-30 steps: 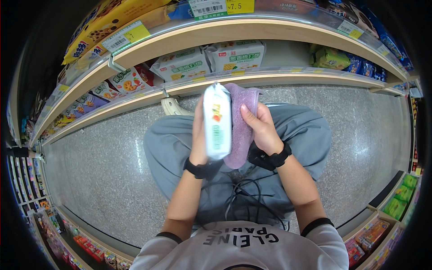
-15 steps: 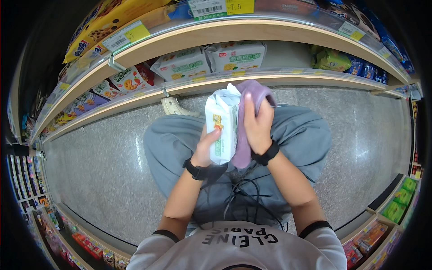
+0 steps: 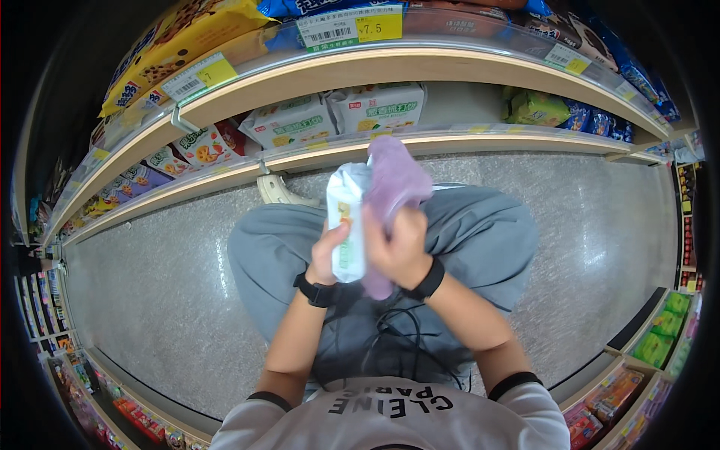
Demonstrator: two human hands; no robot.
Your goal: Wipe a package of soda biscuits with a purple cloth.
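My left hand (image 3: 327,251) grips a white snack packet (image 3: 345,225) with a small picture and green print, its thumb across the front. The packet stands on end, tilted slightly, above my lap. Held in my right hand (image 3: 399,244) is a purple cloth (image 3: 394,176), bunched up against the packet's right side. Part of the cloth sticks up beyond the fingers and a tail hangs below them. The right fingers are somewhat blurred. Dark bands circle both wrists.
Ahead, the lower shelf (image 3: 465,141) carries white packs (image 3: 377,107), green and blue packets at right and red-and-white packs at left. An upper shelf (image 3: 427,67) overhangs it. My crossed legs (image 3: 480,240) rest on the grey floor (image 3: 165,277), with stocked shelves behind on both sides.
The packet has turned so its narrower side shows more. My right hand and the cloth have shifted down along it. The view has moved slightly to the right.
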